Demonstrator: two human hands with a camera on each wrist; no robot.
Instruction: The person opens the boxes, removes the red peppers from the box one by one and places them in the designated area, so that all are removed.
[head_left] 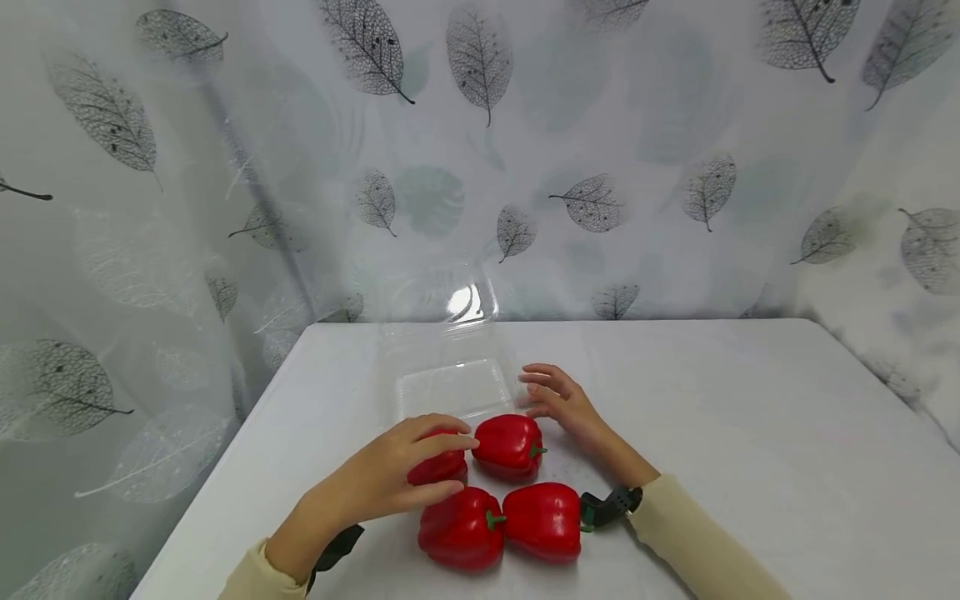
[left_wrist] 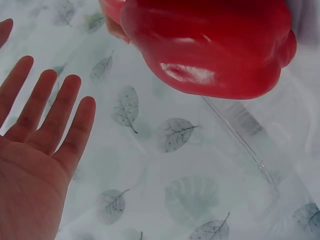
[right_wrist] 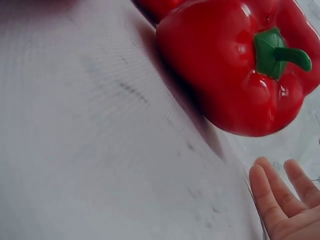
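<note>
Several glossy red bell peppers with green stems sit in a cluster on the white table. Over the back-left pepper (head_left: 438, 471) hovers my left hand (head_left: 397, 467), fingers extended and partly hiding it; the left wrist view shows that hand's palm (left_wrist: 35, 165) with spread fingers and nothing gripped. My right hand (head_left: 562, 404) is just behind the back-right pepper (head_left: 506, 446), loosely bent by the right side of a clear plastic container (head_left: 453, 387). In front lie the front-left pepper (head_left: 461, 533) and front-right pepper (head_left: 546, 521), close to the wrists.
The container's transparent lid (head_left: 442, 296) stands raised at the table's back edge. A leaf-patterned curtain (head_left: 585, 125) hangs behind and to the sides of the white table (head_left: 750, 450).
</note>
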